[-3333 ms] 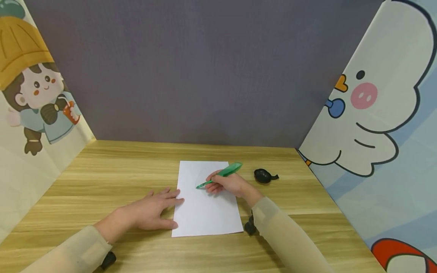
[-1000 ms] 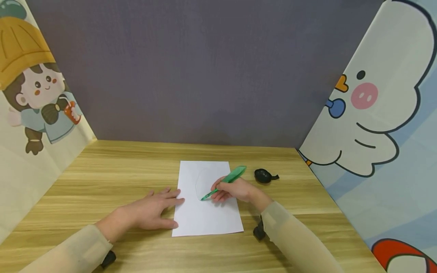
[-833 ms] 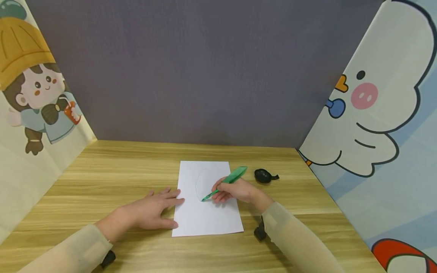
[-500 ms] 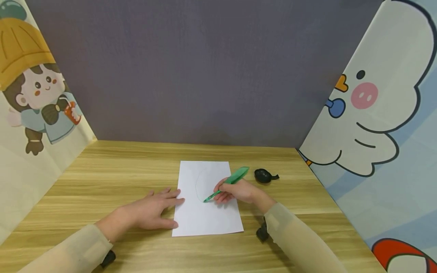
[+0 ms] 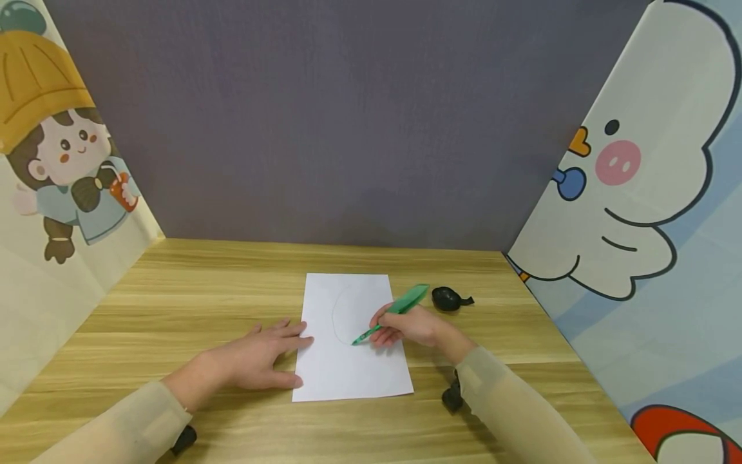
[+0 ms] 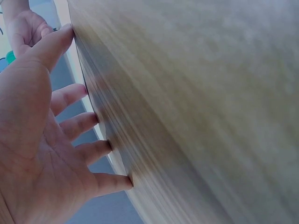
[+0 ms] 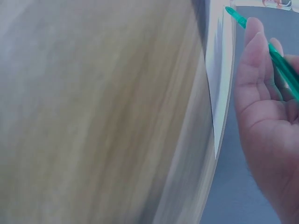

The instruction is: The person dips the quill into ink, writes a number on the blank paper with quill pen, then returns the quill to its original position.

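Note:
A white sheet of paper lies on the wooden table, with a thin curved line drawn on its upper half. My right hand pinches a green pen whose broad upper end is leaf-shaped; its tip meets the paper at the lower end of the curve. In the right wrist view the pen slants between thumb and fingers. My left hand rests with spread fingers along the paper's left edge, fingertips and thumb at the sheet. The left wrist view shows the left hand with its fingertips on the surface.
A small black teardrop-shaped object with a short tail lies right of the paper. The wooden table ends at a grey back panel. Side walls with cartoon figures flank it. Black devices sit under both wrists.
My right hand has moved toward me and then to the right with the pen. The curve behind its tip has grown down and round. The left hand has stayed in place.

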The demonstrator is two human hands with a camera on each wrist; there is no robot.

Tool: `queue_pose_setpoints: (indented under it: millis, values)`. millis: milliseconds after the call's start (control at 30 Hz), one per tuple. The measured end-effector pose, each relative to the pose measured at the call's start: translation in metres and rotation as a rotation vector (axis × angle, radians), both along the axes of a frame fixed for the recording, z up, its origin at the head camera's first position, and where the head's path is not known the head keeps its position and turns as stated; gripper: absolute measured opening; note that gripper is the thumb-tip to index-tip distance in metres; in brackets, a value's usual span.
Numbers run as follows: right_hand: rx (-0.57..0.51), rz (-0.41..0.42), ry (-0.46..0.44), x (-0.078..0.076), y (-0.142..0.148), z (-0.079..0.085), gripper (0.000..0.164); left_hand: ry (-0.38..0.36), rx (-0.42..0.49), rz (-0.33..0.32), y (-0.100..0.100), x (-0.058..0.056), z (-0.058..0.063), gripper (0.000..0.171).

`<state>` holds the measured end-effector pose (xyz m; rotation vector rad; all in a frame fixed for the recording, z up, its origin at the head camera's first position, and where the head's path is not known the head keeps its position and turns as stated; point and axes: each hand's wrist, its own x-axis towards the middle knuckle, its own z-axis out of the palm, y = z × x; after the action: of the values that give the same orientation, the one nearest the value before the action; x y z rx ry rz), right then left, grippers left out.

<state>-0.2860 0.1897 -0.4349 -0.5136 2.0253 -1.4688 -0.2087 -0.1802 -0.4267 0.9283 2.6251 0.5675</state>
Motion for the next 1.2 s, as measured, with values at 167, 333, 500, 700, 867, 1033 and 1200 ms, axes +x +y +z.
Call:
queue_pose_setpoints:
  millis: [167,333,500,700,867,1033,1200]
  values:
    - [-0.006,-0.012,-0.010,0.001,0.004,0.001,0.029,-0.001,-0.002,-0.002,0.000,0.000,0.000,0.084]
    - [-0.014,-0.012,-0.013,0.002,0.008,0.002,0.030,0.001,-0.001,-0.001,-0.001,0.000,0.000,0.084]
    - [-0.031,-0.012,-0.016,0.001,0.011,0.001,0.030,-0.002,0.003,0.003,-0.001,0.000,-0.001,0.084]
    - [-0.028,-0.021,-0.018,0.001,0.015,0.000,0.030,-0.008,0.000,0.006,-0.001,0.000,-0.001,0.084]
    - [-0.021,-0.030,-0.013,0.000,0.019,-0.001,0.031,-0.001,0.001,0.004,-0.001,0.000,-0.002,0.083]
    - [-0.013,-0.038,0.000,-0.001,0.022,-0.001,0.031,0.012,0.009,-0.003,0.000,0.000,-0.002,0.083]
    - [-0.004,-0.035,0.013,-0.002,0.026,0.000,0.029,-0.001,0.011,-0.004,0.000,0.000,0.000,0.083]
